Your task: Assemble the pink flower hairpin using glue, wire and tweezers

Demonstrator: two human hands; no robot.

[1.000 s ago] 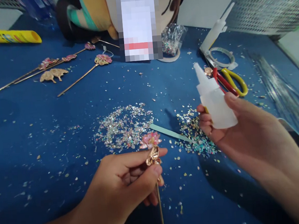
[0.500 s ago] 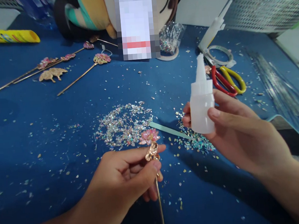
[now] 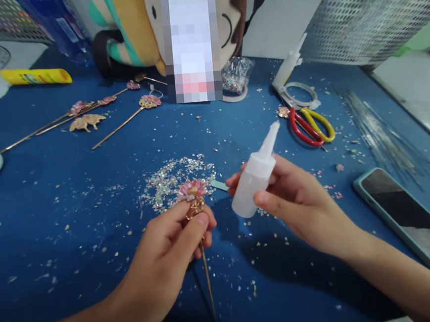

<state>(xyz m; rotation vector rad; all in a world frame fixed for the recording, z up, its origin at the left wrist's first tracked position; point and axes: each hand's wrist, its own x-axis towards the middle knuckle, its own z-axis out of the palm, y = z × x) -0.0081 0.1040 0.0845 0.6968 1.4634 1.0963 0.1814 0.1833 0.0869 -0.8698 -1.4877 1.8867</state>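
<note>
Fingers of the left hand (image 3: pixel 169 244) pinch a gold flower hairpin (image 3: pixel 192 192) upright over the blue table (image 3: pixel 54 193) while the right hand (image 3: pixel 296 204) grips a tilted glue bottle (image 3: pixel 255 177); a hard squeeze could flood the petals.

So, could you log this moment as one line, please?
left hand: grips flower hairpin | right hand: holds glue bottle, nozzle tilted up-right | below: blue table, glitter flakes

A home craft table: blue cloth (image 3: pixel 54 203), strewn glitter flakes (image 3: pixel 172 179), scissors (image 3: pixel 311 126).
</note>
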